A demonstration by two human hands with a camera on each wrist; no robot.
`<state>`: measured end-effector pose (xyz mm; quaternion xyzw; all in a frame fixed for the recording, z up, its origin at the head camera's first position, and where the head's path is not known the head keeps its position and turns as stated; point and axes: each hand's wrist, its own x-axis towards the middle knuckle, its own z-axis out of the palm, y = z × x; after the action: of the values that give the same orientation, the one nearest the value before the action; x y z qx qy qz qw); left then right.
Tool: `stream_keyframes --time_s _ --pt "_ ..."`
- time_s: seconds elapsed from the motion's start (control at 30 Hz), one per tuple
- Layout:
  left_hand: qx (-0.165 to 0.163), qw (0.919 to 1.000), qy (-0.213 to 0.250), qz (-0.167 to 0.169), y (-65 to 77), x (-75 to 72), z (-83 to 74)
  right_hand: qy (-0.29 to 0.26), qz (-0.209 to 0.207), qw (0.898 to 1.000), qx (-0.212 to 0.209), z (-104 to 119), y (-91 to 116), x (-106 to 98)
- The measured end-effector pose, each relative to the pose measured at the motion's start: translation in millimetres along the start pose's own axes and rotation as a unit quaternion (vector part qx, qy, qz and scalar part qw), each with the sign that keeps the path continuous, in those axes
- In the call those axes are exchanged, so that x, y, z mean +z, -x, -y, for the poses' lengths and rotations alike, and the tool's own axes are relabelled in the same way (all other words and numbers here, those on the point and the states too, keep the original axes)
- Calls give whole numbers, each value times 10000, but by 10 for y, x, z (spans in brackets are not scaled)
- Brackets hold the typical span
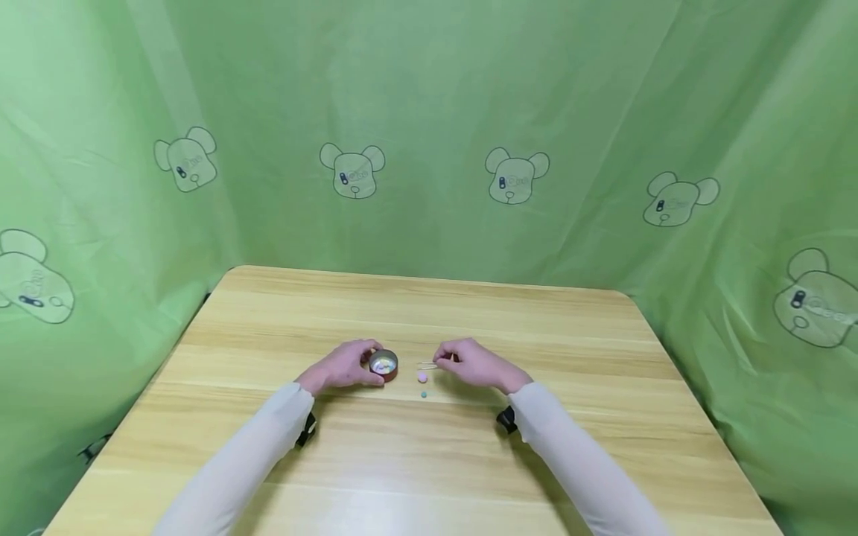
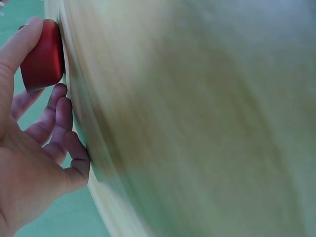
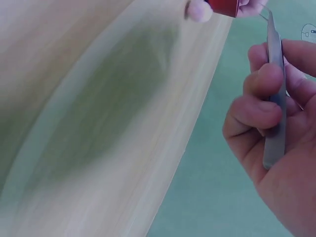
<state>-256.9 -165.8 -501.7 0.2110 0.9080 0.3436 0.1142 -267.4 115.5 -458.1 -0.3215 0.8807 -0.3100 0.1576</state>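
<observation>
My left hand (image 1: 343, 365) grips a small round red tin (image 1: 386, 378) on the table, thumb on the near side and fingers at the far side. Small pastel-coloured bits show inside it in the head view. In the left wrist view the tin's smooth red wall (image 2: 43, 61) faces the camera. My right hand (image 1: 477, 363) pinches metal tweezers (image 3: 275, 98) between thumb and fingers, tips pointing left toward the tin. Whether the tips hold anything is too small to tell. A pink round piece (image 1: 422, 378) lies just below the tweezers, and a smaller teal piece (image 1: 424, 394) lies nearer to me.
The wooden table (image 1: 402, 454) has rounded far corners. Behind it and at both sides hangs a green curtain (image 1: 429, 238) printed with bear heads. Dark wrist devices (image 1: 507, 420) sit under both forearms, close above the tabletop.
</observation>
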Motion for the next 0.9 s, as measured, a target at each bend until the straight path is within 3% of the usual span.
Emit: stream_keyframes --time_s 0.4,0.9 --pt "-77 10000 -5 -3 -6 16 -12 136 212 9996 -80 -137 412 0" --pt "-78 10000 12 8 6 6 -18 473 322 9980 -269 -190 380 130"
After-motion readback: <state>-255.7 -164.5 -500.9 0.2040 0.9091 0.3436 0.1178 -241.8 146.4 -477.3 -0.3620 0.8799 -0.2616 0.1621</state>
